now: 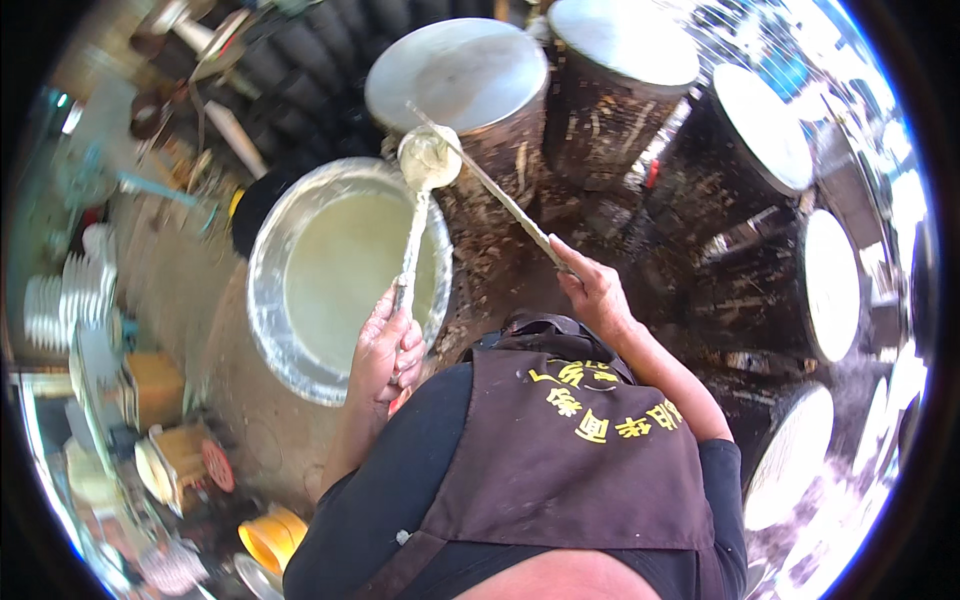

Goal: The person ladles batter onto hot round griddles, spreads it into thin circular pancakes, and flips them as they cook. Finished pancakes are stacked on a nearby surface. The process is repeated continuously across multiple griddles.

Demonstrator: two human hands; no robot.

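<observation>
My left hand (385, 345) is closed round the handle of a ladle (414, 235) that is crusted with pale batter. The ladle's round bowl hangs past the far rim of a wide metal basin (265, 310), close to the side of a tall drum (460, 70) with a flat, pale round top. Pale, milky liquid (350, 265) fills much of the basin. In my right hand (594, 290) is a long thin stick (505, 200), slanting far and left. It crosses at the ladle's bowl, and its tip lies over the drum's near edge; contact with the bowl cannot be made out.
More dark drums with pale round tops curve round to the right: one at the back (625, 45), others beside it (765, 130) and nearer (832, 285). At left are stacked white objects (85, 290) and a wooden box (155, 390). A yellow container (272, 540) is at near left.
</observation>
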